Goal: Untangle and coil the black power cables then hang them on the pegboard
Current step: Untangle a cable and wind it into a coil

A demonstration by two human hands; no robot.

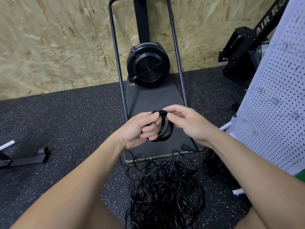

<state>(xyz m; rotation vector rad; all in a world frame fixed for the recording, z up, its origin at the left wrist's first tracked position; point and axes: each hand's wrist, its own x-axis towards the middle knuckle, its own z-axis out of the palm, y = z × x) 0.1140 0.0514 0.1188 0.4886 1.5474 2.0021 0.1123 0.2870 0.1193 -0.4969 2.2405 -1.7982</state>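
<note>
Both hands grip one coiled cable [165, 129]: left hand [140, 129] curled through its loops, right hand [186, 123] pinching the top. One tangled cable pile [163, 190] (strands uncountable) lies on the floor [66, 116] below; the pegboard [274, 100] stands near, right.

The coil of cable [165, 128] in the left grip [140, 128] is glossy black, as is the tangled heap [163, 192] below both grips. The floor [66, 119] is dark grey, speckled white. Beyond the grips, the wall [49, 47] shows tan flaked chipboard. The pegboard [272, 104] right of the right grip [188, 123] is white with dark dotted holes.
</note>
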